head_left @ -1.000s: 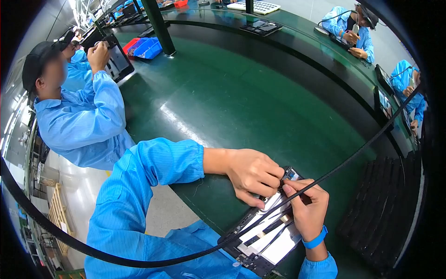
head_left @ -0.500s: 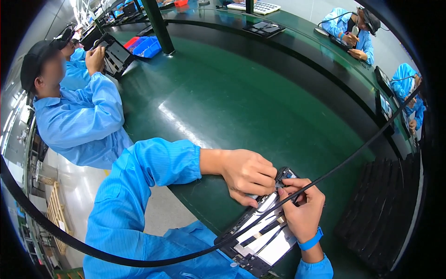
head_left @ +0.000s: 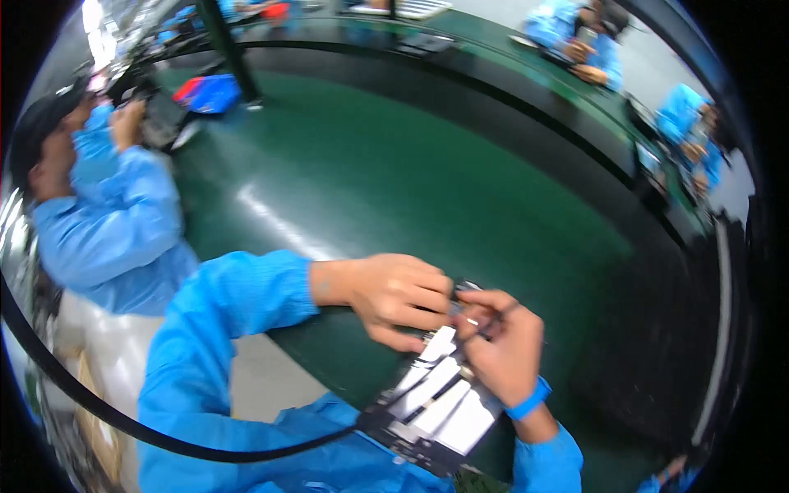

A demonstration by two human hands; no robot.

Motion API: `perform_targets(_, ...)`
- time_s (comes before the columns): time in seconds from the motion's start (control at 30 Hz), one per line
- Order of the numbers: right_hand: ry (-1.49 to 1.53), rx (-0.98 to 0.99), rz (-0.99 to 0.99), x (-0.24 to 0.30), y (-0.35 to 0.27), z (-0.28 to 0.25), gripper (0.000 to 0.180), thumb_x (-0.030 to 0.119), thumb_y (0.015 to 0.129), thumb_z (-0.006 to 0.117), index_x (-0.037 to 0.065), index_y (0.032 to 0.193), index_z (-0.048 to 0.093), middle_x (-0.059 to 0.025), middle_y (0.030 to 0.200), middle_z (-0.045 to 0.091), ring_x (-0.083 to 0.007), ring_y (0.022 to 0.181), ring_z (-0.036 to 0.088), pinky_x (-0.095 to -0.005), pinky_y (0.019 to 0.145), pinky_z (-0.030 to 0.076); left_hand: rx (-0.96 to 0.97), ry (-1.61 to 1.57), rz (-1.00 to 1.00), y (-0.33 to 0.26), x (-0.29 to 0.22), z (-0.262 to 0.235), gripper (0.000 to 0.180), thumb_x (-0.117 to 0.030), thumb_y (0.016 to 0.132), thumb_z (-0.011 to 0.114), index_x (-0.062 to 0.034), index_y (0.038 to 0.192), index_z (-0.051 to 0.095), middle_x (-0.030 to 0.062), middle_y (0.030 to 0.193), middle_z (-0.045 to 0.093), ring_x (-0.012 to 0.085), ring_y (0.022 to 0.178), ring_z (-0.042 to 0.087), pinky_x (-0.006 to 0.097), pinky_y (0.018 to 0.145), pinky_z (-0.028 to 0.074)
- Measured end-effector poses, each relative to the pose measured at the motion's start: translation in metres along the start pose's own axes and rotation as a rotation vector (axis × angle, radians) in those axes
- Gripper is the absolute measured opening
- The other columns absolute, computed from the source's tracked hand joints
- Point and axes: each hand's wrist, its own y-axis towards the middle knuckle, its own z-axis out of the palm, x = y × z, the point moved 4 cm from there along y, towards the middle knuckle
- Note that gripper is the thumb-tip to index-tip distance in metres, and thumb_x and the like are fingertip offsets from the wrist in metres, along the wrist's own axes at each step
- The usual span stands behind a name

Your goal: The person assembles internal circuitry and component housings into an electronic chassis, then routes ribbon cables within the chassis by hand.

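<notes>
An opened tablet (head_left: 468, 421) with a black frame and white battery cells lies tilted at the table's near edge, in front of my body. My left hand (head_left: 399, 300) comes from the left, its fingers curled down on the tablet's far left end. At the far right end my right hand (head_left: 509, 341), with a blue band (head_left: 528, 400) on its wrist, has thumb and fingers pinched together. Whatever lies between those fingertips is hidden and blurred. Both hands are close together, covering most of the tablet's far end.
A black cable (head_left: 164, 440) sweeps from the left edge to the tablet's near corner. Dark ribbed material (head_left: 649, 329) lies right. A co-worker (head_left: 107, 214) sits at left near a blue bin (head_left: 214, 94) and a green post (head_left: 228, 53). More people work across the table (head_left: 370, 164).
The whole view has shifted and blurred, so the hands and tablet appear farther left. The cable no longer shows crossing over my right hand. Both hands remain at the tablet's far end.
</notes>
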Motion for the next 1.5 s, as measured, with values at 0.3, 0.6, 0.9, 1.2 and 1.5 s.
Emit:
perform_targets(0.3,-0.171,-0.099,-0.261,0.006,0.01,0.003,0.032,0.001,0.084,0.079,0.002,0.115,0.074,-0.0144,0.102,0.067,-0.0291,0.087,0.067,-0.0409,0.081,0.057,0.042,0.151,-0.171,-0.002,-0.007,-0.002,0.038,-0.041,0.094,0.066,-0.0037,0.096,0.075,0.0105,0.088,0.067,0.0296,0.077,0.064,0.043,0.065,0.05)
perform_targets(0.6,-0.974,0.064,0.033,0.01,-0.002,-0.051,0.059,0.049,0.095,0.078,-0.004,0.121,0.071,-0.0246,0.121,0.065,-0.0408,0.117,0.063,-0.051,0.095,0.055,0.114,0.009,-0.989,0.002,-0.044,0.013,0.062,-0.026,0.084,0.073,-0.0003,0.138,0.059,0.0122,0.082,0.062,0.0282,0.069,0.059,0.043,0.063,0.047)
perform_targets(0.9,-0.919,0.182,0.118,0.016,0.009,-0.052,0.069,0.051,0.089,0.085,-0.006,0.123,0.066,-0.0289,0.115,0.07,-0.0478,0.109,0.073,-0.0553,0.092,0.061,0.393,0.023,-0.751,0.015,-0.159,0.039,0.094,-0.067,0.072,0.091,-0.0218,0.15,0.064,0.0266,0.165,0.042,0.051,0.154,0.036,0.072,0.124,0.027)
perform_targets(1.2,-1.047,0.011,-0.236,0.072,-0.041,-0.077,0.043,0.034,0.094,0.08,0.0,0.117,0.067,-0.0216,0.109,0.068,-0.0411,0.104,0.069,-0.0503,0.081,0.061,0.37,0.239,-0.579,0.042,-0.123,0.052,0.072,-0.058,0.078,0.085,-0.0216,0.139,0.072,0.0186,0.15,0.059,0.0466,0.144,0.05,0.071,0.124,0.03)
perform_targets(1.5,-0.775,0.203,-0.402,0.242,-0.174,-0.187,0.009,0.013,0.094,0.077,0.006,0.091,0.081,-0.0091,0.088,0.079,-0.0285,0.081,0.077,-0.0392,0.077,0.064,0.126,0.481,-0.638,0.062,0.065,0.046,0.069,-0.048,0.089,0.08,-0.0163,0.148,0.062,0.0195,0.154,0.055,0.0443,0.149,0.045,0.069,0.126,0.027)
